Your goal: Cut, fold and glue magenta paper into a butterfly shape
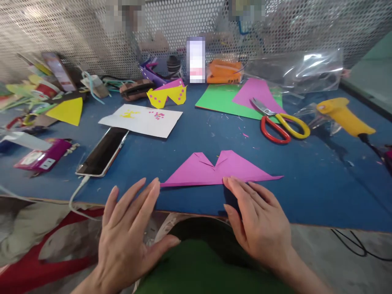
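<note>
A folded pink paper (214, 170) lies flat on the blue table (321, 192), near its front edge. It has two raised flaps and a long pointed base. My left hand (130, 228) hovers flat with fingers apart, its fingertips just at the paper's left tip. Fingers extended, my right hand (259, 222) touches the paper's lower edge near the middle with its fingertips. Neither hand grips anything.
A phone (102, 152) on a cable lies left. Behind are a white sheet (142, 120), a yellow and pink folded piece (168, 94), green paper (219, 100), scissors (280, 122), a yellow glue gun (344, 116), clear plastic wrap (297, 69) and paper clutter (39, 90).
</note>
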Tool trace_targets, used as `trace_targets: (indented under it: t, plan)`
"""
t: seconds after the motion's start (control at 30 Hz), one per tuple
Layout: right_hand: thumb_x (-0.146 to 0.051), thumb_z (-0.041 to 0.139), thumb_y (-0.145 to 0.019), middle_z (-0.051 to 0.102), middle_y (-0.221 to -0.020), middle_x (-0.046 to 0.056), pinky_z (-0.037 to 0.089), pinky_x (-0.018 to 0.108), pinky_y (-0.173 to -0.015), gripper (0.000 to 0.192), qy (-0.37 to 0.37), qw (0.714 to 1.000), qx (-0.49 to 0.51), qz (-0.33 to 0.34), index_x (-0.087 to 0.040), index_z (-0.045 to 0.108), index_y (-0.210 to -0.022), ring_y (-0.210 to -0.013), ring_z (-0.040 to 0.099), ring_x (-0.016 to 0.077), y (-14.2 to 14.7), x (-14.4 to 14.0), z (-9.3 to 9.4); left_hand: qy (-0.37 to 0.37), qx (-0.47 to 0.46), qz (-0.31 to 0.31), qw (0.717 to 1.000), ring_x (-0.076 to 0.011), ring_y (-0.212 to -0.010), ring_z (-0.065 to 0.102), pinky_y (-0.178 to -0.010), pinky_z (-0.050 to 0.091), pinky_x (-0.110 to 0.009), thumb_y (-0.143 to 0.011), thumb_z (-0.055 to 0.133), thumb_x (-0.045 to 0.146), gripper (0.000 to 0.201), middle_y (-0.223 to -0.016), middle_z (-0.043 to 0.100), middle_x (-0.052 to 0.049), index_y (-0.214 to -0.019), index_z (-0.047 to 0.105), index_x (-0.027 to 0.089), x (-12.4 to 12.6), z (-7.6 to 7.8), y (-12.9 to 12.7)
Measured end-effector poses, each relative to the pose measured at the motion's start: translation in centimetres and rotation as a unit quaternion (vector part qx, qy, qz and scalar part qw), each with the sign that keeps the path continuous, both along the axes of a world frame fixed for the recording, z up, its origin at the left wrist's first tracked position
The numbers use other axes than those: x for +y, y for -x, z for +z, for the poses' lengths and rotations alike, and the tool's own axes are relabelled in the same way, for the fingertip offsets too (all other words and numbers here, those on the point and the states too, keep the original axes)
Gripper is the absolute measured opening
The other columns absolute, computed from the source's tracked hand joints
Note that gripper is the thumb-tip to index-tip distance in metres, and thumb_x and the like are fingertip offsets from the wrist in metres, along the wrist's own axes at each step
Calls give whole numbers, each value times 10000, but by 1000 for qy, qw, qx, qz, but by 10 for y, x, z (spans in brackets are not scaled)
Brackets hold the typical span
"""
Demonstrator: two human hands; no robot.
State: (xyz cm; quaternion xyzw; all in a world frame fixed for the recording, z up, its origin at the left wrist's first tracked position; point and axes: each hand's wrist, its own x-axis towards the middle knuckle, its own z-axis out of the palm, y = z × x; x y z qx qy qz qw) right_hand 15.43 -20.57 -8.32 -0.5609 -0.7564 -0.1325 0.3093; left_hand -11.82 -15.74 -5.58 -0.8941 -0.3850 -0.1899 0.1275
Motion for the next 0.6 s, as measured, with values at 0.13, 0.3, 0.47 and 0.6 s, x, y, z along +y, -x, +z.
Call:
trace_targets:
  t: [0.13, 0.3, 0.47, 0.6]
  plan:
    - [-200, 480, -1009, 719, -1240, 195, 455, 424, -1015, 389, 2, 1000, -5, 0, 7, 530, -1335, -1162, 684, 254, 2, 0, 1, -6, -12, -106, 994, -292, -1415, 458, -1243, 260, -483, -985, 528, 464, 695, -1399, 631, -117, -1566, 326, 140, 4, 4, -39]
    - [-218, 442, -1015, 703, -1281, 175, 447, 428, -1029, 400, 25, 1000, -8, -13, 3, 533, -1336, -1202, 662, 248, 3, 0, 3, 41, 7, -214, 976, -282, -1297, 579, -1093, 478, -410, -1004, 481, 450, 604, -1421, 610, -141, -1471, 465, 67, 18, -3, -84]
    - [-228, 422, -1026, 690, -1310, 162, 407, 413, -1067, 409, 46, 999, 7, -18, 3, 516, -1349, -1246, 633, 234, -3, -3, 6, 41, 5, -208, 977, -282, -1250, 598, -1038, 503, -412, -1010, 461, 451, 582, -1412, 619, -124, -1446, 492, 67, 24, -11, -89]
    - [-218, 447, -1019, 693, -1307, 160, 381, 421, -1094, 392, 61, 997, 19, -52, -30, 516, -1356, -1241, 636, 235, -22, -11, 6, 44, 5, -196, 980, -282, -1210, 599, -1009, 486, -415, -1032, 408, 469, 548, -1373, 651, -93, -1415, 535, 98, 22, -9, -91]
